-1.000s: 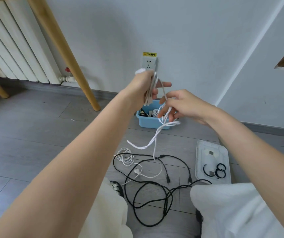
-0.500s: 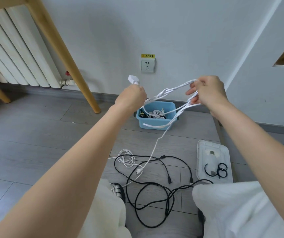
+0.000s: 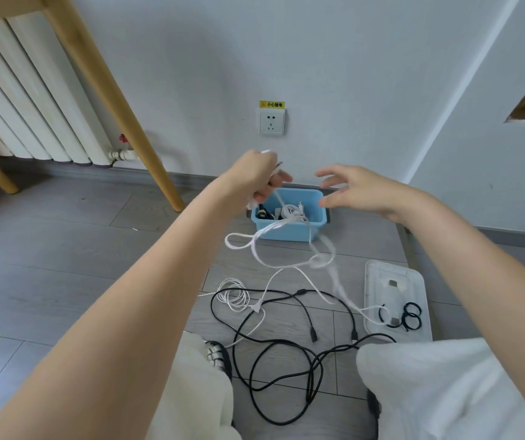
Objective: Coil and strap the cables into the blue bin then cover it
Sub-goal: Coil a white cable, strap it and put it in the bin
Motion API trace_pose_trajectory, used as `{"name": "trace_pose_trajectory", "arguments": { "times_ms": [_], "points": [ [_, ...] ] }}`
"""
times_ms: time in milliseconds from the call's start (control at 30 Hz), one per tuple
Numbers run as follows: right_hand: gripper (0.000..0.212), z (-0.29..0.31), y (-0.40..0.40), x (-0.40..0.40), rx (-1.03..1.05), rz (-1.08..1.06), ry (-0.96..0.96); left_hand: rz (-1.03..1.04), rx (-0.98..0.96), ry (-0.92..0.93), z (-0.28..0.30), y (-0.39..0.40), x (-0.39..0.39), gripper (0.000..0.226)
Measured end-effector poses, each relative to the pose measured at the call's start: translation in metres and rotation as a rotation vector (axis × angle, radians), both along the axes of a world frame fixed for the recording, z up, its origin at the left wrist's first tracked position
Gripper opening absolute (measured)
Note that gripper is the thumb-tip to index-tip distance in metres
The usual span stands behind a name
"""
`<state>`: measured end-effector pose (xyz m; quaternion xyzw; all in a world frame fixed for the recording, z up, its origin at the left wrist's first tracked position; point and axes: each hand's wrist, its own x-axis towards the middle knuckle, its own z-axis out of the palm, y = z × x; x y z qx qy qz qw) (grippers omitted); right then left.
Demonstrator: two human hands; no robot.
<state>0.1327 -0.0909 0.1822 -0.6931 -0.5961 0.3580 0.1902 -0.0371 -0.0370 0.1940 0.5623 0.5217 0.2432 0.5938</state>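
The left hand (image 3: 256,177) is clenching a white cable (image 3: 286,246) whose loops are dangling before the blue bin (image 3: 289,231), while the right hand (image 3: 354,193) is hovering released, fingers spread; the socket's yellow label (image 3: 272,104) is reading 小心触电

The blue bin (image 3: 289,231) looks like smooth, slightly glossy plastic, and the lid (image 3: 396,300) on the floor like clear, shiny plastic. The white cable (image 3: 286,249) and black cable (image 3: 286,347) have smooth rubbery sheaths. The floor (image 3: 64,265) is matt grey wood-grain board; the table leg (image 3: 112,103) is pale, smooth wood.
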Motion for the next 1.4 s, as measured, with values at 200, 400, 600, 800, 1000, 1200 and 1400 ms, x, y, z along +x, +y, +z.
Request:
{"name": "trace_pose_trajectory", "arguments": {
  "times_ms": [200,400,600,800,1000,1200,1400],
  "points": [
    [0.014,0.0,-0.005,-0.035,0.072,0.225,0.257,-0.097,0.066,-0.294,0.022,-0.013,0.015,0.048],
    [0.016,-0.006,0.0,-0.032,0.0,0.216,0.165,0.189,0.138,-0.468,0.019,-0.003,0.001,0.042],
    [0.042,-0.022,0.002,-0.032,0.162,0.051,-0.166,0.22,0.186,-0.421,0.022,0.001,-0.002,0.041],
    [0.031,-0.015,-0.002,-0.039,-0.01,0.006,0.292,0.037,0.27,-0.14,0.007,-0.001,-0.002,0.045],
    [0.027,-0.014,0.002,-0.034,0.109,-0.286,0.388,-0.101,0.349,0.11,-0.001,-0.002,0.0,0.045],
    [0.029,-0.008,0.011,-0.019,0.296,-0.483,0.657,-0.243,0.556,0.789,-0.029,0.013,-0.008,0.027],
    [0.031,0.012,0.015,-0.016,0.204,-0.522,1.373,-0.22,0.585,0.846,-0.038,0.03,-0.016,0.028]
  ]
}}
